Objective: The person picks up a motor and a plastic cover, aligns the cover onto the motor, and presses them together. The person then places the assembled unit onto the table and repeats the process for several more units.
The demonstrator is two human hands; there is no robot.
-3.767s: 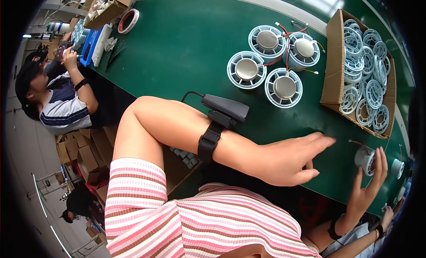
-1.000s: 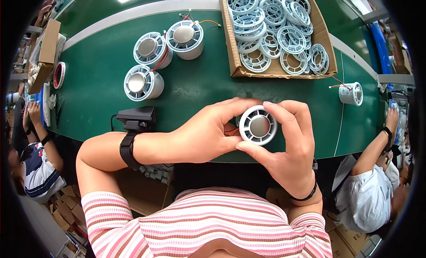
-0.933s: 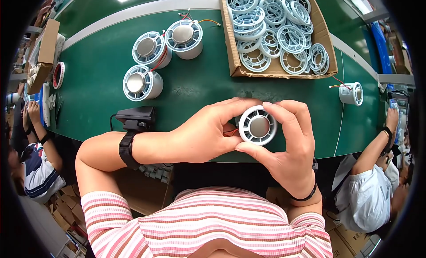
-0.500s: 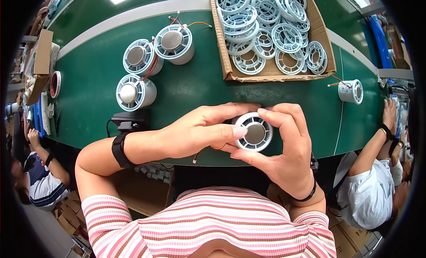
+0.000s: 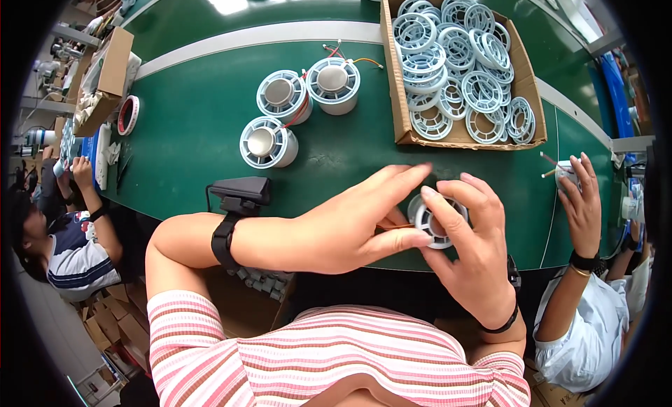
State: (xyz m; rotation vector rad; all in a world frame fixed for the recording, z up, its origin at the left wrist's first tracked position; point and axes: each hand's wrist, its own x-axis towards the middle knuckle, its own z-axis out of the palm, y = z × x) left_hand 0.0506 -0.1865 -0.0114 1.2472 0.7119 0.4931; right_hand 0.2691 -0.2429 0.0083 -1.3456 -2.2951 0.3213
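Both my hands are at a wired white cylinder (image 5: pixel 458 212) near the table's front edge. A pale spoked ring caps it, and its grey round centre is partly covered by my fingers. My right hand (image 5: pixel 469 232) is closed around it, fingertips over the top and thumb low on its side. At its left side, my left hand (image 5: pixel 364 218) grips with the thumb on the rim and a bent finger beside it; the index finger stretches past the far edge. Orange wires (image 5: pixel 393 226) come out between my left thumb and fingers.
Three similar cylinders (image 5: pixel 269 142) stand at the back left. A cardboard box (image 5: pixel 400 120) of pale spoked rings is beyond my hands. A black device (image 5: pixel 241 190) sits near my left forearm. At right, a co-worker's hand (image 5: pixel 582 204) touches another wired cylinder (image 5: pixel 564 170). A tape roll (image 5: pixel 128 115) lies far left.
The view has shifted, so the table things appear farther right. My right fingers have come over the cylinder's top, and my left index finger has straightened. The co-worker's hand has reached the right-hand cylinder.
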